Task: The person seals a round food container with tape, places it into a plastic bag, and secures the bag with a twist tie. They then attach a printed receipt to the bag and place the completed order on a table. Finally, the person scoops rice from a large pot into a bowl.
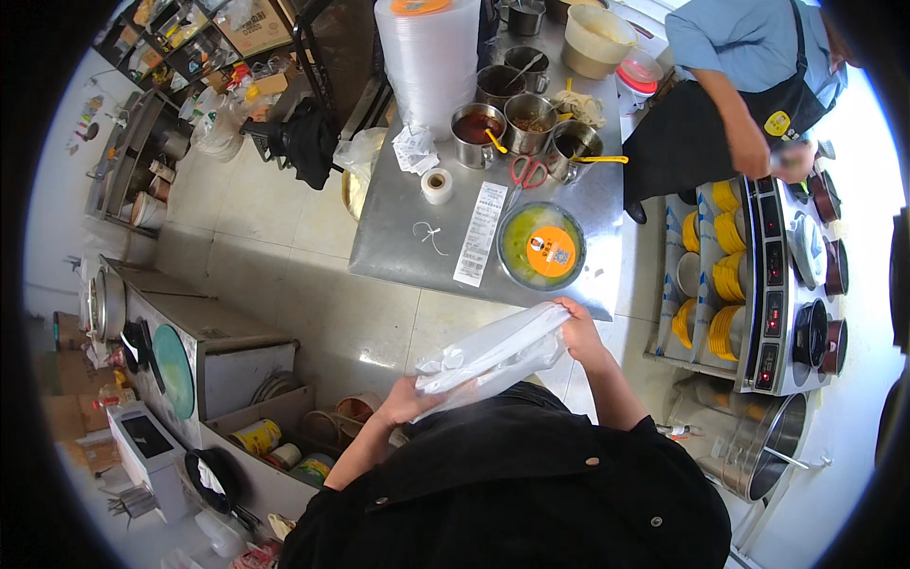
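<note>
L hand point(406, 400) and R hand point(582, 334) grip opp. ends of a white plastic bag point(493, 358). Nearby, a lidded takeout bowl point(517, 248) w/ orange label point(552, 250) sits on steel table point(391, 220).

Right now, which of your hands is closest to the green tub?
The right hand, holding the upper end of the white bag; the left hand holds its lower end, farther from the tub.
</note>
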`<state>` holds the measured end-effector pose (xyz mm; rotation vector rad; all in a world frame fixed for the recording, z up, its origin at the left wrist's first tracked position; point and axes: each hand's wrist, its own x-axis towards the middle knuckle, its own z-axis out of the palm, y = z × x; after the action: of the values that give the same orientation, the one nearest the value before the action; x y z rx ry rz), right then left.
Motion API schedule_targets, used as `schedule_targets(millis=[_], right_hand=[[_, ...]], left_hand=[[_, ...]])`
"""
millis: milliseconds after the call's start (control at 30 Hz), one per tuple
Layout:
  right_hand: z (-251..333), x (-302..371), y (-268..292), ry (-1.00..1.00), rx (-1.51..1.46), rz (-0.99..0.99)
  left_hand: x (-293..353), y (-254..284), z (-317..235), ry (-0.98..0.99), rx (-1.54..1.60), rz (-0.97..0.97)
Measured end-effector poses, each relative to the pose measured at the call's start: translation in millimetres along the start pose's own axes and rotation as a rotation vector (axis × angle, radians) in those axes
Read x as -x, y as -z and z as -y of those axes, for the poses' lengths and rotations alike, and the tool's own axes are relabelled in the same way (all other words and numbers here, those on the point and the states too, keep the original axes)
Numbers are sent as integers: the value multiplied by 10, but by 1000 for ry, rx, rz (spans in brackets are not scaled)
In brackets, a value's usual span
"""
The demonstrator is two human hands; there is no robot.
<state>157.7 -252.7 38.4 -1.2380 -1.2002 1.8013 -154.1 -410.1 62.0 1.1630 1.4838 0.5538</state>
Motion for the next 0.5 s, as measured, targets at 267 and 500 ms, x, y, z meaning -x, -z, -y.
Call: schedule_targets(millis=[267, 500], right_hand=[[22, 376, 156, -301, -147, 142], [-101, 374, 537, -274, -175, 57]], left_hand=[[-855, -194, 181, 230, 1107, -658], [-963, -317, -82, 386, 1467, -365]])
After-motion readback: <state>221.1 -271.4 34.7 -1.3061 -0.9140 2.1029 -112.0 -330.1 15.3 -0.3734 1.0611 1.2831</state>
